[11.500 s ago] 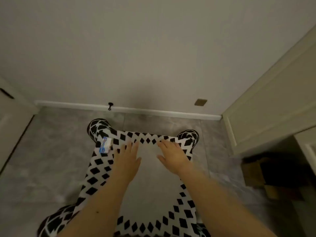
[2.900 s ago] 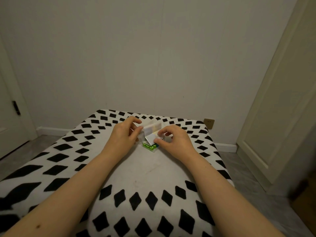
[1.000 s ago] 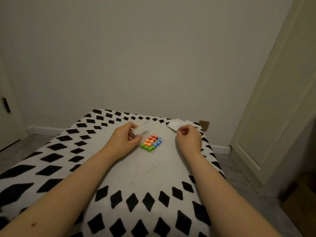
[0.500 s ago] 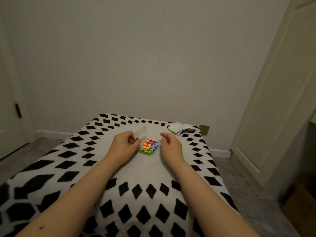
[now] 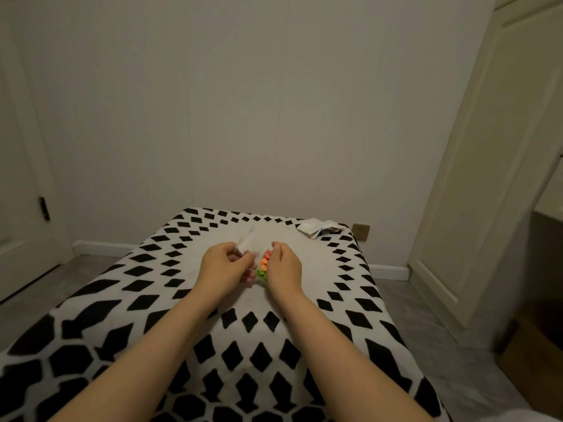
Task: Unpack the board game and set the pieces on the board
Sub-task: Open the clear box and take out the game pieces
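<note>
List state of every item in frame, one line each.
left hand: fingers pinching the folded white sheet.
right hand: fingers curled over the coloured pieces; grip not visible.
folded white sheet: lifted, blurred.
coloured pieces: packed together on the cushion, mostly hidden between the hands.
opened packet: lying at the cushion's far right corner.
cushion: bears everything.

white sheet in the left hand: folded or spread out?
Cannot tell for sure. The left hand pinches the blurred white sheet by its near edge; it looks small and compact, not laid flat on the patterned cushion.
</note>
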`<state>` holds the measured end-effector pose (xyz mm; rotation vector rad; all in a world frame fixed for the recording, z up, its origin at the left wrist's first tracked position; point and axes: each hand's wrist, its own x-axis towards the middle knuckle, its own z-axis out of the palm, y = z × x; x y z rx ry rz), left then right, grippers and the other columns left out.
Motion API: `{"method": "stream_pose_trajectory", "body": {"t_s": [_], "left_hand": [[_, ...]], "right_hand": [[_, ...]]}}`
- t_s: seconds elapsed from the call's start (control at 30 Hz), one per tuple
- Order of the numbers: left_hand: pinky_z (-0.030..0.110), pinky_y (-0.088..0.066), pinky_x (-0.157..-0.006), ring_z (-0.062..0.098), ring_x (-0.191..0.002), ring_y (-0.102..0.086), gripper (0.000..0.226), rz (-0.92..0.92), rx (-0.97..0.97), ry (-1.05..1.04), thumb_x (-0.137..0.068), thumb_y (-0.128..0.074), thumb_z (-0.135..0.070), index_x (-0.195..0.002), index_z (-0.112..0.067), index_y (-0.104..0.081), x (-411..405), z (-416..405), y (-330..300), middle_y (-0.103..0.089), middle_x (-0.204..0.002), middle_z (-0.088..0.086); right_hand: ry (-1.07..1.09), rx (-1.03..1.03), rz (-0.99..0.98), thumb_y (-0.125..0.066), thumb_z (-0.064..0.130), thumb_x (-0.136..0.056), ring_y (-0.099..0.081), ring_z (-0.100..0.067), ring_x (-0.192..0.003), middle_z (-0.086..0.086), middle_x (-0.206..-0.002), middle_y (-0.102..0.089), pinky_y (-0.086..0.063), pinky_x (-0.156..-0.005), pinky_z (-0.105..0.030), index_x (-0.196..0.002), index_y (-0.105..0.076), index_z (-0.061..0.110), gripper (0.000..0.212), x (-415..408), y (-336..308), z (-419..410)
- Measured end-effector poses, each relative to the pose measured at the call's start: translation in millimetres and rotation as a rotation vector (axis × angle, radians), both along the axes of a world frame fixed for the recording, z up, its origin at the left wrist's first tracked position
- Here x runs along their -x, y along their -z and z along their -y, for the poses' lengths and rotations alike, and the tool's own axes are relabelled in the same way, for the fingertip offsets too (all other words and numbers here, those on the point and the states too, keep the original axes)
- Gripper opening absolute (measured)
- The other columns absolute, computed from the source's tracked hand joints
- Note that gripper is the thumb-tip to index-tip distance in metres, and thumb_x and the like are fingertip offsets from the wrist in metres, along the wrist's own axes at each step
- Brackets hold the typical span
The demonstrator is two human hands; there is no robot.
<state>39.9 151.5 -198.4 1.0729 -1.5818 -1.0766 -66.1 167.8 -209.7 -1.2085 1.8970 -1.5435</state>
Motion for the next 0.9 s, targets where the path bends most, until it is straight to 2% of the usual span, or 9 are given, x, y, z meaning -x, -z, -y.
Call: {"method": "stream_pose_trajectory", "body": {"t_s": [0.07,0.13,0.27,0.3,0.4,0.57,0.63,0.77,0.9], "left_hand": [[0.024,-0.056,-0.049,0.017,-0.051,-0.067,0.017,-0.008,-0.013,0.009,-0.087,-0.061,-0.011,-0.081,0.005,-0.060,3,-4,-2,-0.069,-0.070,0.017],[0.025,-0.056,-0.049,0.017,-0.049,-0.067,0.021,-0.023,-0.018,0.010,-0.086,-0.061,-0.008,-0.087,0.012,-0.059,6,-8,-3,-0.068,-0.070,0.019],[0.025,-0.058,-0.054,0.016,-0.052,-0.067,0.020,-0.024,-0.006,0.019,-0.085,-0.061,-0.009,-0.092,0.010,-0.061,14,-15,-6,-0.069,-0.073,0.017],[0.024,-0.057,-0.054,0.015,-0.051,-0.066,0.019,-0.030,-0.003,0.023,-0.085,-0.061,-0.009,-0.091,0.009,-0.062,17,-16,-6,-0.069,-0.072,0.016],[0.021,-0.055,-0.051,0.013,-0.048,-0.064,0.015,-0.050,-0.004,0.034,-0.085,-0.061,-0.008,-0.089,0.007,-0.063,25,-23,-7,-0.068,-0.071,0.014],[0.020,-0.056,-0.053,0.011,-0.050,-0.063,0.010,-0.057,0.005,0.050,-0.085,-0.061,-0.009,-0.088,0.000,-0.065,35,-32,-8,-0.068,-0.074,0.014],[0.019,-0.055,-0.052,0.012,-0.052,-0.064,0.007,-0.055,0.009,0.060,-0.085,-0.062,-0.009,-0.087,-0.003,-0.064,39,-34,-7,-0.068,-0.072,0.011],[0.016,-0.053,-0.050,0.012,-0.055,-0.064,0.007,-0.049,0.014,0.064,-0.085,-0.062,-0.010,-0.085,-0.004,-0.064,45,-37,-5,-0.067,-0.069,0.007],[0.015,-0.053,-0.050,0.012,-0.057,-0.064,0.008,-0.050,0.031,0.053,-0.085,-0.063,-0.011,-0.084,-0.004,-0.065,46,-40,-3,-0.067,-0.071,0.008]], "right_hand": [[0.024,-0.002,0.000,-0.027,0.024,-0.100,-0.058,-0.022,-0.107,-0.010,-0.122,-0.058,-0.049,-0.094,-0.038,-0.124,-0.052,0.011,0.037,0,-2,-3],[0.039,0.003,0.010,-0.027,0.022,-0.100,-0.057,-0.020,-0.106,-0.010,-0.121,-0.059,-0.048,-0.091,-0.033,-0.123,-0.053,0.011,0.037,2,-3,-7],[0.030,0.018,0.105,-0.028,0.021,-0.100,-0.048,-0.008,-0.089,0.001,-0.108,-0.055,-0.038,-0.067,-0.015,-0.125,-0.053,0.011,0.036,9,-6,-16],[0.035,0.019,0.116,-0.028,0.021,-0.100,-0.047,-0.007,-0.089,0.003,-0.106,-0.053,-0.037,-0.067,-0.015,-0.125,-0.053,0.012,0.037,10,-5,-18],[0.084,0.041,0.126,-0.030,0.023,-0.099,-0.054,-0.014,-0.095,-0.001,-0.111,-0.060,-0.044,-0.080,-0.026,-0.119,-0.057,0.011,0.036,11,-4,-20],[0.158,0.072,0.180,-0.031,0.024,-0.099,-0.055,-0.018,-0.085,-0.006,-0.094,-0.061,-0.042,-0.071,-0.028,-0.106,-0.062,0.008,0.035,21,2,-23],[0.185,0.081,0.224,-0.032,0.023,-0.099,-0.057,-0.019,-0.089,-0.008,-0.099,-0.063,-0.044,-0.074,-0.029,-0.109,-0.062,0.008,0.035,26,2,-25],[0.214,0.087,0.274,-0.030,0.021,-0.100,-0.057,-0.020,-0.109,-0.008,-0.118,-0.061,-0.047,-0.091,-0.032,-0.121,-0.057,0.010,0.036,28,-1,-32],[0.246,0.119,0.267,-0.029,0.019,-0.100,-0.054,-0.016,-0.110,-0.007,-0.121,-0.059,-0.043,-0.087,-0.025,-0.122,-0.056,0.009,0.036,27,-3,-38]]}}
